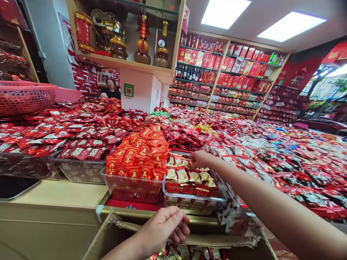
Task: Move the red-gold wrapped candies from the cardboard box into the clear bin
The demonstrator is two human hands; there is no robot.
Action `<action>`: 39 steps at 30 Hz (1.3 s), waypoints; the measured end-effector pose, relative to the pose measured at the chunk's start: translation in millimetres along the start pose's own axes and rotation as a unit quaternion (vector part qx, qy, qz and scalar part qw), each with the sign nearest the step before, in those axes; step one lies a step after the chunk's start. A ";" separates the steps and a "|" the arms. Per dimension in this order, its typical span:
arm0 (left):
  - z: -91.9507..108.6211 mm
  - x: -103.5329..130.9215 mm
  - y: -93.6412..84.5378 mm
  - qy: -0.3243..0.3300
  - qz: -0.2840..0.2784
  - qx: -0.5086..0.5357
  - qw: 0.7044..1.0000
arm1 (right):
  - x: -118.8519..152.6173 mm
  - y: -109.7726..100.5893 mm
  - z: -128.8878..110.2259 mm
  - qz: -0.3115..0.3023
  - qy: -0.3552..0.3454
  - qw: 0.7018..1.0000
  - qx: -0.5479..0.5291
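Note:
My right hand (202,159) reaches into a clear plastic bin (193,198) of gold-and-red wrapped sweets (182,176), at its back right part. Its fingers are curled down among the packets, and what they hold, if anything, is hidden. Nearer to me, my left hand (166,229) hovers over an open cardboard box (217,240). The left fingers are bent in with the thumb laid against them; I cannot make out anything inside. More gold-and-red packets (184,252) lie in the box below that hand.
Left of the bin, another clear bin (135,191) is heaped with red packets (143,151). Further bins of wrapped sweets spread across the counter. A pink basket (27,97) stands far left, above a dark tablet-like slab (17,187). Behind the counter is a person (111,90).

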State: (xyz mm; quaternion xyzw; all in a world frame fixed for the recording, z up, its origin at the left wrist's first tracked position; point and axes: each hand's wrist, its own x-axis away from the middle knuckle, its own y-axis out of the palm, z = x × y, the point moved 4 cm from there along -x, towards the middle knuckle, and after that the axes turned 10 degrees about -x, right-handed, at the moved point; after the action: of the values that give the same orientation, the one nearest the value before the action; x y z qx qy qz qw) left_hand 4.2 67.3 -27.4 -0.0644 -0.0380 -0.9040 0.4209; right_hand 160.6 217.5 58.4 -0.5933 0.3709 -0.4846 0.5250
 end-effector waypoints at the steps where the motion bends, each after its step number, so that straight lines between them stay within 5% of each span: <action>1: 0.3 0.0 -0.2 0.001 -0.001 -0.002 1.000 | -0.1 -2.6 -1.8 0.003 -0.004 1.000 0.001; 6: 3.3 0.9 0.3 0.005 -0.010 -0.022 1.000 | -0.4 -15.4 -22.2 0.054 -0.074 0.995 -0.024; 10: 4.0 1.0 1.3 0.006 -0.011 -0.024 1.000 | -5.6 -5.7 -39.5 0.045 -0.120 0.991 -0.038; 19: 4.4 1.9 1.6 -0.008 -0.003 -0.012 1.000 | -30.6 11.7 -38.0 0.002 -0.026 1.000 -0.007; 31: 3.3 1.8 0.2 0.000 -0.006 -0.017 1.000 | -10.9 -16.4 -21.8 0.003 0.004 1.000 0.020; 39: 2.5 2.3 1.3 0.004 -0.004 -0.021 1.000 | -7.6 -3.3 -13.7 -0.019 -0.026 0.999 -0.014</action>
State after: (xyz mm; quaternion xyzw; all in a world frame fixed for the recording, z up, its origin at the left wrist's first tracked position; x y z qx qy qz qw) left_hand 3.9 65.0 -24.6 -0.0691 -0.0176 -0.9066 0.4159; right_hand 145.2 221.7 60.0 -0.6200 0.3525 -0.4740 0.5164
